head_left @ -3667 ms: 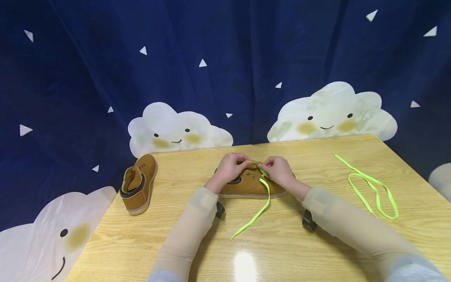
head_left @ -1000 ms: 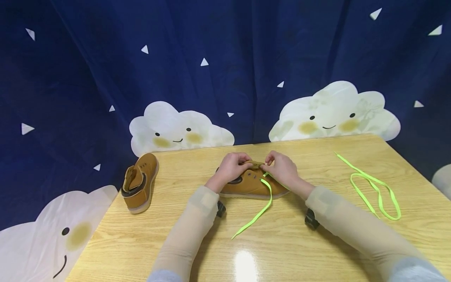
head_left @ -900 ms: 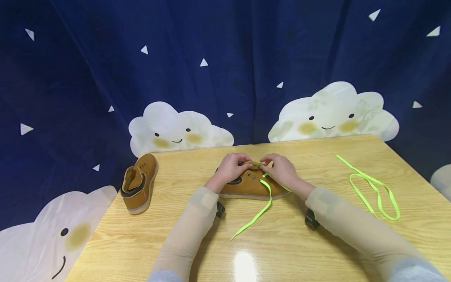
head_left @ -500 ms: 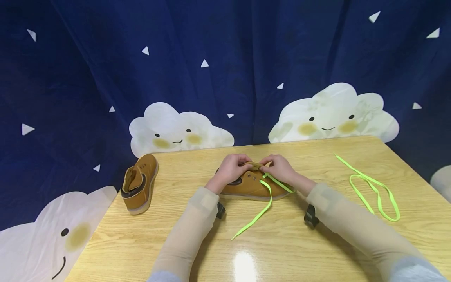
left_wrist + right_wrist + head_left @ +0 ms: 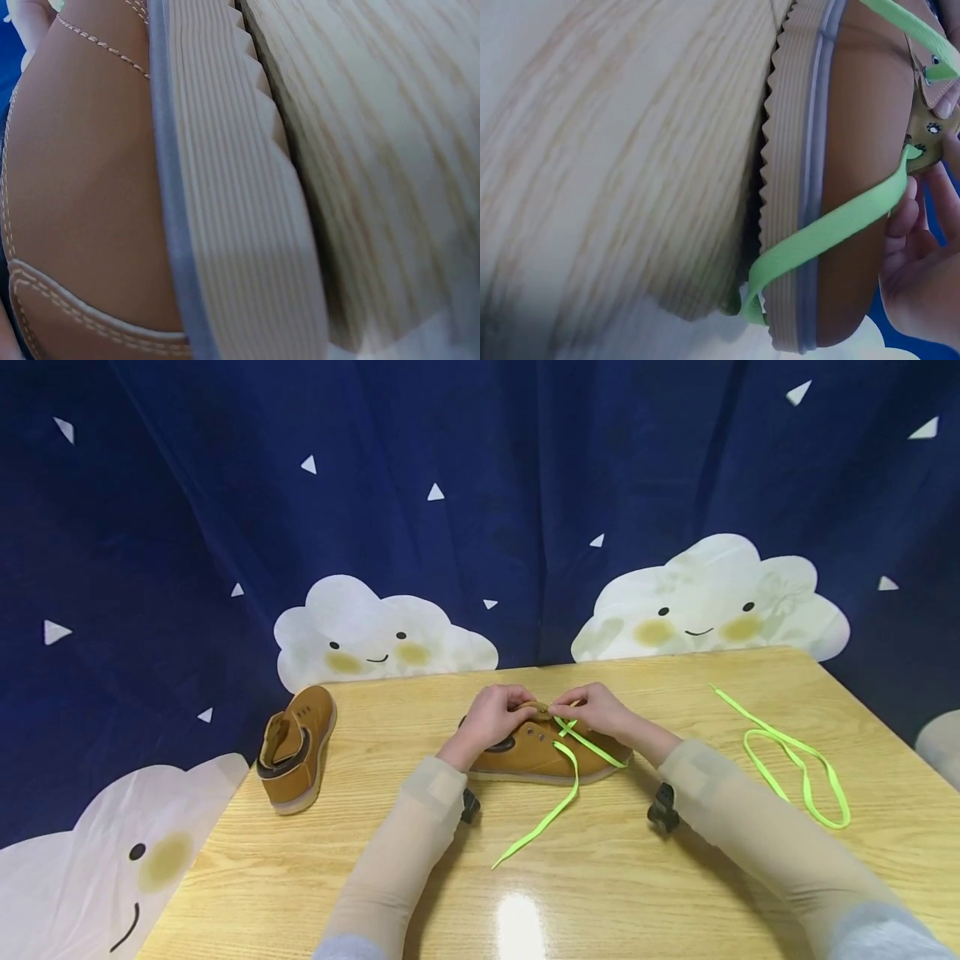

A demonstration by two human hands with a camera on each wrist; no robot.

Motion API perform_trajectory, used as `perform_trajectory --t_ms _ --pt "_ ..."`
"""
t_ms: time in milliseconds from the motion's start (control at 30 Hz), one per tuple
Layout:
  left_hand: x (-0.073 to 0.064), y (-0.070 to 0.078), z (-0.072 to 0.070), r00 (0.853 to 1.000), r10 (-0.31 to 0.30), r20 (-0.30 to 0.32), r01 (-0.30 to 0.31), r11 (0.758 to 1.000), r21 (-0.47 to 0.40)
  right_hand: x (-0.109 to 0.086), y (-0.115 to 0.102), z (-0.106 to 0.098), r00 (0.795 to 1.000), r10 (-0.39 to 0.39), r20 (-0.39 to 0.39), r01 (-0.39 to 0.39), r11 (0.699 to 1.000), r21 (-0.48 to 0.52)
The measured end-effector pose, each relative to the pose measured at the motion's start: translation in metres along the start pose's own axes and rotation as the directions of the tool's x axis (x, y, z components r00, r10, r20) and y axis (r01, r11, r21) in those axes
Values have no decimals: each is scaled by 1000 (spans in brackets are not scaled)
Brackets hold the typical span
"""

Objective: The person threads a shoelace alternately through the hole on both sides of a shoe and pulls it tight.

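A tan shoe [image 5: 525, 762] lies on the table with its toe to the right. My left hand [image 5: 487, 720] pinches its far eyelet flap [image 5: 928, 142] from the heel side. At the toe side of the same flap, my right hand [image 5: 596, 708] pinches its edge, thumb on the near face and fingers behind in the right wrist view. A neon green shoelace [image 5: 553, 814] comes out of a near-side eyelet and trails onto the table. Another lace strand [image 5: 832, 232] runs from the far flap's eyelet across the toe. The left wrist view shows mainly the upper and ridged sole [image 5: 232, 210].
A matching tan shoe [image 5: 296, 752], unlaced, stands at the table's left edge. A second green shoelace [image 5: 806, 764] lies looped on the right of the wooden table [image 5: 585, 877]. Behind hangs a dark blue curtain [image 5: 525, 510] with white clouds and triangles.
My right hand, earlier at the green strand, has shifted slightly left along the far flap. That strand now shows lying across the toe. My left hand has stayed in place.
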State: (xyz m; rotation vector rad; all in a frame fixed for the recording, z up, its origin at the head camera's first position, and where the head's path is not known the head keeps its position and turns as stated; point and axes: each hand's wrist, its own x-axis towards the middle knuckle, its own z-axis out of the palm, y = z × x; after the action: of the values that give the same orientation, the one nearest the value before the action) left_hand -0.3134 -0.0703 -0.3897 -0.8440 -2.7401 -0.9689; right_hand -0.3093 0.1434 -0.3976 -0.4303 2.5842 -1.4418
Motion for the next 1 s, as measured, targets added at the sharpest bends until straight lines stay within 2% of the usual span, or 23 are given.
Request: perform_trajectory --t_ms 167,300,433,567,767,1000 --pt "-1 0 1 1000 -3 0 3 1000 -1 -1 2 1 1000 5 -26 -4 999 43" --pt "-1 1 2 1000 1 1 -1 1000 -2 0 6 -1 1000 16 -3 -16 996 91" --pt "0 1 1 1000 4 -1 -4 1000 -5 3 5 -4 998 58 13 -59 992 115" --pt "0 1 0 1000 2 -2 -2 1000 -6 4 -1 -3 998 62 16 -63 995 71" --pt "0 2 -1 1000 9 -1 -9 1000 -16 6 -7 -4 999 -12 50 15 999 -45" --pt "-1 2 0 1000 2 -4 -2 1000 -21 9 -5 -2 1000 1 29 0 999 -51"
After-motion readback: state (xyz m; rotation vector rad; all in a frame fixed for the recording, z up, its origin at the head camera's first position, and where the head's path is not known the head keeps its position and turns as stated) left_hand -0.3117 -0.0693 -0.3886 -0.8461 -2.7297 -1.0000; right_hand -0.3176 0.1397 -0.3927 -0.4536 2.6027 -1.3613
